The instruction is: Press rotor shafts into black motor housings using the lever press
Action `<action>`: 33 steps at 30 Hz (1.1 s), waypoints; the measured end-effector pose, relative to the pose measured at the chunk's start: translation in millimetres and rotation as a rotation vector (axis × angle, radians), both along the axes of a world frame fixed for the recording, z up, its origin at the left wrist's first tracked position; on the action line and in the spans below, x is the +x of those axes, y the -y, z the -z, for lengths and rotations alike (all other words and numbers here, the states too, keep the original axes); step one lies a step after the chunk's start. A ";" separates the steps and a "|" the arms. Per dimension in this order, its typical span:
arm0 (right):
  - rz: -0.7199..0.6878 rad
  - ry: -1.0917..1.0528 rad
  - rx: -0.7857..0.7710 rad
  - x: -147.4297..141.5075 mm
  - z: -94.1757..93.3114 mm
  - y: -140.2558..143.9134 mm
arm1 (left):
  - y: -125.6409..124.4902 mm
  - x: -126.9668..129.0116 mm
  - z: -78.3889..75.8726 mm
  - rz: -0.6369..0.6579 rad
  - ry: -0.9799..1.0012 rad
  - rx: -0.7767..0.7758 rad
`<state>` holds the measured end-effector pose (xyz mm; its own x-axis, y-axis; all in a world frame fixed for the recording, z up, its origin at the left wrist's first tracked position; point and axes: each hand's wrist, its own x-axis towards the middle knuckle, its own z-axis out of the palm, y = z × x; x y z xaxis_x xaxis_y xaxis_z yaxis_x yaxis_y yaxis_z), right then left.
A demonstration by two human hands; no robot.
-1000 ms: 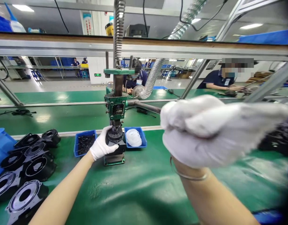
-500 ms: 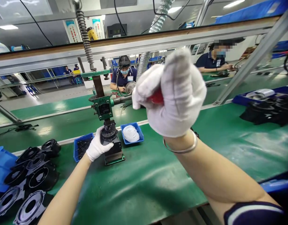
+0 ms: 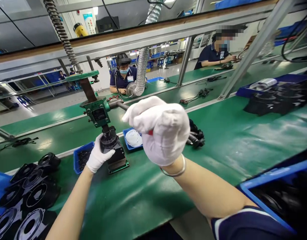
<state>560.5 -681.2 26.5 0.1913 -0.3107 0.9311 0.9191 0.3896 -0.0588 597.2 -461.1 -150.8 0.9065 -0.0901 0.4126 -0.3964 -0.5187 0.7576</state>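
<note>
My right hand point(image 3: 163, 131), in a white glove, is closed around the end of the lever point(image 3: 122, 106) of a green hand press point(image 3: 97, 113). A bit of the red grip point(image 3: 150, 132) shows between its fingers. My left hand point(image 3: 97, 158), also gloved, grips a round black plastic housing point(image 3: 109, 141) from its left side, thumb along the front. The housing sits on the press base, directly below the ram point(image 3: 106, 130), which reaches its top. Whether the ram presses hard on it, I cannot tell.
Black housings point(image 3: 34, 196) stand in rows at the left. Blue bins hold small black parts point(image 3: 83, 158) and white rings point(image 3: 133, 138). Dark parts point(image 3: 196, 135) lie right of my right hand. A blue crate point(image 3: 265, 200) is at lower right. Two co-workers point(image 3: 125, 76) sit across the benches.
My right hand has swung down and to the left with the lever. My left hand stays on the housing. The whole view has shifted and tilted somewhat.
</note>
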 end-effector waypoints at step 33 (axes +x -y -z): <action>-0.180 -0.798 -0.952 -97.5 167.5 63.6 | 86.7 -160.2 4.6 0.082 0.095 0.208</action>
<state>463.0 -744.9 -141.0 0.7738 0.5094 0.3766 0.4362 0.0027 -0.8999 437.0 -547.8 -155.4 0.8506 -0.2540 0.4604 -0.5080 -0.6226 0.5952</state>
